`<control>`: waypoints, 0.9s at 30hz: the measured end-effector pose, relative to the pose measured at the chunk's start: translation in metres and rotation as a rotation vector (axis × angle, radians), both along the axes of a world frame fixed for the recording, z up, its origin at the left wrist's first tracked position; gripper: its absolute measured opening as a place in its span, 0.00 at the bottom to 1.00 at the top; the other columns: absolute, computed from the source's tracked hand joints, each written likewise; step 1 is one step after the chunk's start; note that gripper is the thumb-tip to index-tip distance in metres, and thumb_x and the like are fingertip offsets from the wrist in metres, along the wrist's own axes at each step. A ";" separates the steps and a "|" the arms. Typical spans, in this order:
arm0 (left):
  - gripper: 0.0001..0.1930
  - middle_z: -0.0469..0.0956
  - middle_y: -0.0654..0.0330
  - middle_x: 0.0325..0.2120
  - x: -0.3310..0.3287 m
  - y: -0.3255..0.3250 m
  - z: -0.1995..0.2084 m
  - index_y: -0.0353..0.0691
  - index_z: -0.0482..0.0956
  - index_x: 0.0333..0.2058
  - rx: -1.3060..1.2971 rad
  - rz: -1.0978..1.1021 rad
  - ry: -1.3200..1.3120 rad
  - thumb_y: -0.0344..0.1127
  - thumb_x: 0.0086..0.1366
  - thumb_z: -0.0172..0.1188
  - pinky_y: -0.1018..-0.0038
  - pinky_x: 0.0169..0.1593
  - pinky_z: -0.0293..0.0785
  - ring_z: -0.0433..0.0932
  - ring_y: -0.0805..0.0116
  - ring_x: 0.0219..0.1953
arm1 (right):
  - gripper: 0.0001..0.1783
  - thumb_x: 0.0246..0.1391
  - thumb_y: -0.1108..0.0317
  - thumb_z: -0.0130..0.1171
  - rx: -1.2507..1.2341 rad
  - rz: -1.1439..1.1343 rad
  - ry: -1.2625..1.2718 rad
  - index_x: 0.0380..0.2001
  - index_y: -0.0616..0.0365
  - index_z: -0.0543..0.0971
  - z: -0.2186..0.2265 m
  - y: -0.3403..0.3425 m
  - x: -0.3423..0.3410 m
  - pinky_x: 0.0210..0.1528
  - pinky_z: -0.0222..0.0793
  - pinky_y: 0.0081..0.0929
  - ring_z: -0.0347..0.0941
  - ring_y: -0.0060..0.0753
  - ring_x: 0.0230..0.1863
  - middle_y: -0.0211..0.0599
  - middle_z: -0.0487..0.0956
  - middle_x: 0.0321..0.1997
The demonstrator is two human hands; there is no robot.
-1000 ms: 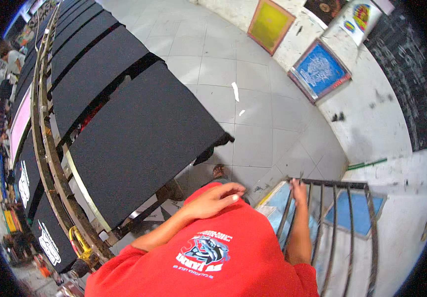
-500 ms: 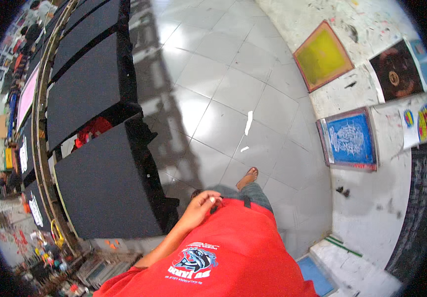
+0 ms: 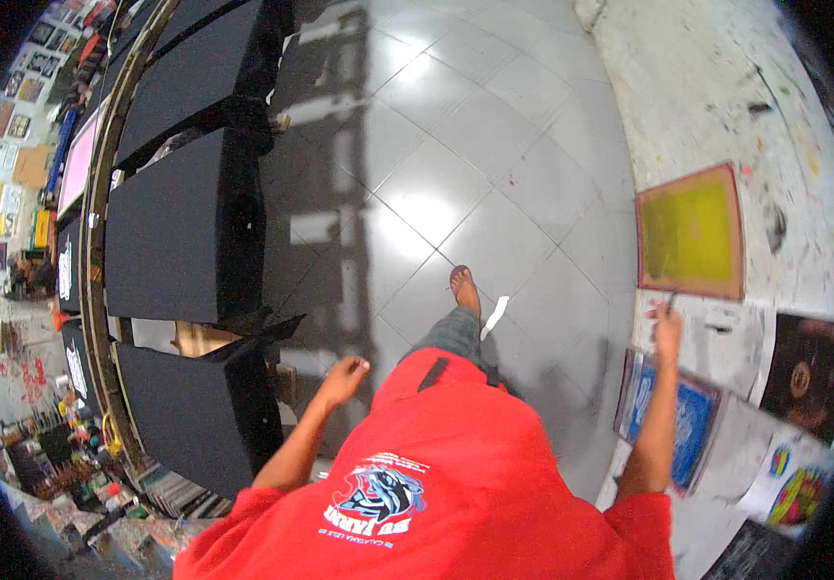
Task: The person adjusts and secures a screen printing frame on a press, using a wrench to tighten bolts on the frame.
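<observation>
My left hand (image 3: 344,379) hangs beside my red shirt, close to the black-covered boards. Its fingers are curled in, and nothing shows in them. On the other side my right hand (image 3: 666,331) is held out with its fingers closed, in front of the white wall in this view. Something small and dark shows at its fingertips, too small to name. Just above that hand leans a yellow-green screen-printing frame (image 3: 689,232). A blue printing screen (image 3: 673,416) is partly hidden behind my right forearm.
A row of black-covered boards (image 3: 165,227) runs along a rail (image 3: 98,184) on the left. Glossy grey tiles (image 3: 523,145) form the walkway, with a white strip (image 3: 496,317) by my sandalled foot (image 3: 463,287). A dark printed sheet (image 3: 805,375) is at the right.
I have moved forward along the walkway; boards and frames have slid down the picture. My left hand has moved away from my waist, out to the left. My right arm has come into view.
</observation>
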State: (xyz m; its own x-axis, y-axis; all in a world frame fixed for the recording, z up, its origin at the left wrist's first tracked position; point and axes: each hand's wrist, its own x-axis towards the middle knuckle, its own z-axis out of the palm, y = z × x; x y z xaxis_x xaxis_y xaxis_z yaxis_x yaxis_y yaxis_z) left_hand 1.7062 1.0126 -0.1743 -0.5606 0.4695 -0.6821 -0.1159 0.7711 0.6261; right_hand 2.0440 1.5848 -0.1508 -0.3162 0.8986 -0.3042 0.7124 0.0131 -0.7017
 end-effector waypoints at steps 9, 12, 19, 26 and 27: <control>0.19 0.77 0.52 0.40 -0.240 0.215 0.069 0.34 0.73 0.45 -0.027 -0.008 0.052 0.44 0.63 0.54 0.70 0.46 0.71 0.76 0.61 0.44 | 0.15 0.53 0.60 0.54 -0.427 0.103 -0.049 0.32 0.61 0.80 -0.101 -0.048 -0.214 0.35 0.66 0.23 0.71 0.23 0.30 0.32 0.78 0.26; 0.19 0.77 0.52 0.40 -0.311 0.258 0.061 0.35 0.73 0.46 -0.114 0.124 0.092 0.43 0.63 0.54 0.70 0.47 0.71 0.76 0.62 0.44 | 0.14 0.53 0.61 0.55 -0.446 0.104 0.040 0.34 0.61 0.80 -0.128 0.012 -0.282 0.34 0.65 0.22 0.71 0.22 0.29 0.31 0.77 0.26; 0.22 0.77 0.48 0.41 -0.405 0.278 -0.043 0.32 0.74 0.45 -0.351 0.116 0.037 0.46 0.62 0.54 0.67 0.49 0.69 0.76 0.57 0.46 | 0.16 0.54 0.58 0.54 -0.484 0.245 -0.059 0.35 0.60 0.80 -0.156 0.202 -0.501 0.28 0.61 0.22 0.67 0.21 0.25 0.28 0.76 0.23; 0.24 0.75 0.43 0.40 -0.578 0.400 -0.080 0.33 0.74 0.43 -0.278 0.009 0.010 0.51 0.62 0.51 0.63 0.49 0.68 0.73 0.48 0.46 | 0.17 0.54 0.57 0.54 -0.598 0.223 -0.123 0.35 0.61 0.79 -0.180 0.257 -0.689 0.30 0.62 0.23 0.67 0.23 0.25 0.29 0.76 0.24; 0.24 0.75 0.43 0.40 -0.611 0.417 -0.099 0.33 0.74 0.43 -0.311 -0.025 0.004 0.52 0.62 0.51 0.62 0.49 0.68 0.73 0.47 0.46 | 0.17 0.55 0.57 0.54 -0.604 0.236 -0.115 0.35 0.62 0.79 -0.188 0.260 -0.713 0.30 0.63 0.22 0.67 0.23 0.25 0.30 0.76 0.25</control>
